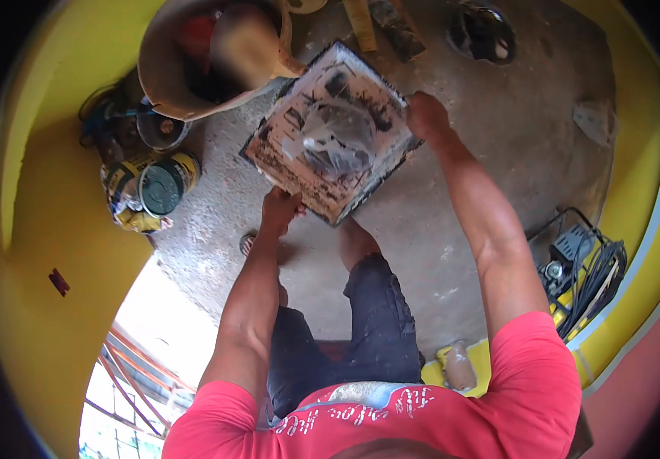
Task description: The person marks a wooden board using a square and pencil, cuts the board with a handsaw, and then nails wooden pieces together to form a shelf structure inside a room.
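Observation:
I hold a square, pale board [299, 176] by opposite sides, tilted, its surface and rim smeared with dark, rough stains. A crumpled clear plastic bag [337, 141] rests on it, its contents hard to make out. My left hand [282, 206] is closed on the lower-left edge, and my right hand [425, 115] grips the right corner. My legs show beneath the board on the concrete floor.
A large tub [169, 69] stands at the top left, beside a small pail [160, 126] and yellow containers [119, 180]. A machine with coiled hose [582, 268] lies at right by the curved yellow wall [636, 214]. A bottle [460, 363] is behind me; a railing shows lower left.

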A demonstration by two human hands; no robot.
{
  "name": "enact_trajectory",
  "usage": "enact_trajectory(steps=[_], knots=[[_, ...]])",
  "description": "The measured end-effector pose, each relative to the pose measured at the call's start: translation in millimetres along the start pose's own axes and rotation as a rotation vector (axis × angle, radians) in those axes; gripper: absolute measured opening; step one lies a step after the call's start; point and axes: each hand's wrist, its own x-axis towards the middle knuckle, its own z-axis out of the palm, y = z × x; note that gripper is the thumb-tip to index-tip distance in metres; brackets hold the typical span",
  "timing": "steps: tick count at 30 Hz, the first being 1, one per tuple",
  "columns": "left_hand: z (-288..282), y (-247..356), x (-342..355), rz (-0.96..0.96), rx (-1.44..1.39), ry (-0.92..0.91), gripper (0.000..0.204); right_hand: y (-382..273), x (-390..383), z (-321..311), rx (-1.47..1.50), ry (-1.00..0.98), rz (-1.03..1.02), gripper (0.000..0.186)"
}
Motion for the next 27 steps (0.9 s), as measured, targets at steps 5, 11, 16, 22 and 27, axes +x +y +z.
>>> enact_trajectory(steps=[5,11,16,22,27], knots=[[33,-1,67,0.037,-0.059,0.093,0.021,39,64,46,-0.058,0.066,-0.087,0.015],[19,-18,100,-0.055,0.043,0.139,0.027,39,79,79,-0.036,-0.001,-0.025,0.018],[19,-3,74,-0.126,0.229,0.169,0.046,23,56,69,-0.102,0.513,-0.226,0.021],[-42,-101,17,0.164,0.59,0.048,0.048,-57,71,84,0.322,0.115,-0.193,0.031],[-34,-103,-55,-0.11,0.541,0.017,0.042,-88,102,73,0.114,-0.191,0.324,0.045]])
